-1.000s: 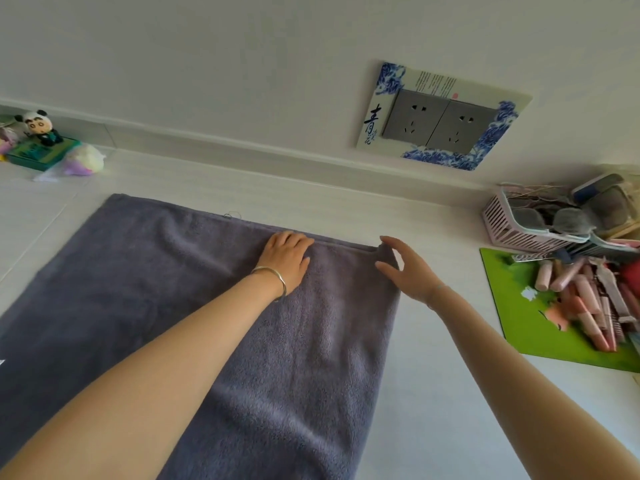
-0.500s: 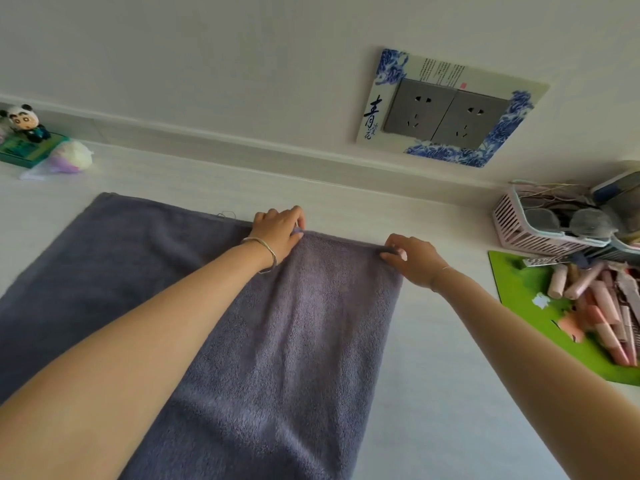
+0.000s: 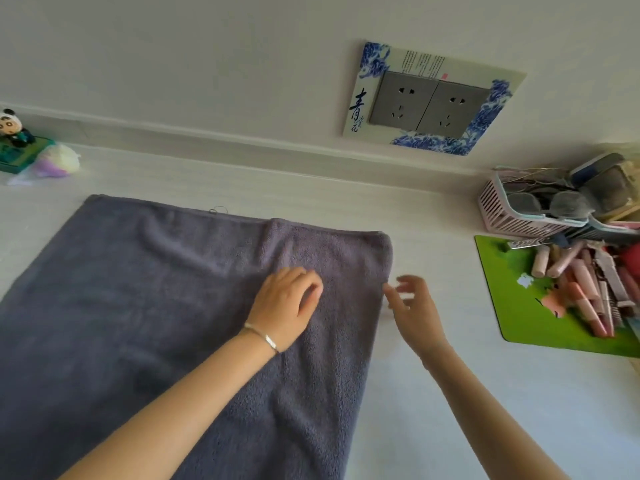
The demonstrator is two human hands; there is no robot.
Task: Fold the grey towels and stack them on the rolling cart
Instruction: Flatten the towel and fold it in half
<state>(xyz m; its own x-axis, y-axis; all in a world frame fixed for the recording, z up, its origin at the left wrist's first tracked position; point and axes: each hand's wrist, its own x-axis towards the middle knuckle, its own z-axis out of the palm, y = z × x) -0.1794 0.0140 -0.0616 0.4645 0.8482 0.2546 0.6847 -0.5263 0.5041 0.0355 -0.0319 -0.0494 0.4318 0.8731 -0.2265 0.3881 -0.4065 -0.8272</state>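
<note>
- While the white counter (image 3: 433,410) runs from the wall to the near edge of the view, the grey towel (image 3: 156,306) covers most of its left side. It lies flat from 9 o'clock to the centre, and its right part is doubled over into a thicker band.
- Judging by its plush pile and soft ripples, the towel is light, limp and grippy rather than slick. It will sag wherever it is unsupported, so I would take it at two corners or along a hemmed edge, then smooth it after each fold.
- The left hand (image 3: 287,303) rests on the doubled band at the centre. Its fingers are loosely bent against the cloth and appear to grip nothing.
- The right hand (image 3: 415,310) hovers just beside the towel's right edge, at 3 o'clock from the left hand. Its fingers are spread and empty, but blur hides whether the fingertips touch the hem.
- The towel's near edge and left corner are cut off from 6 to 8 o'clock, and the forearms cover part of it. How many layers the band has cannot be told.
- No rolling cart and no other towel is in view.
- At 3 o'clock a green mat (image 3: 512,306) and a pink basket (image 3: 498,209) sit well apart from the towel, and their small contents are hard to make out.
</note>
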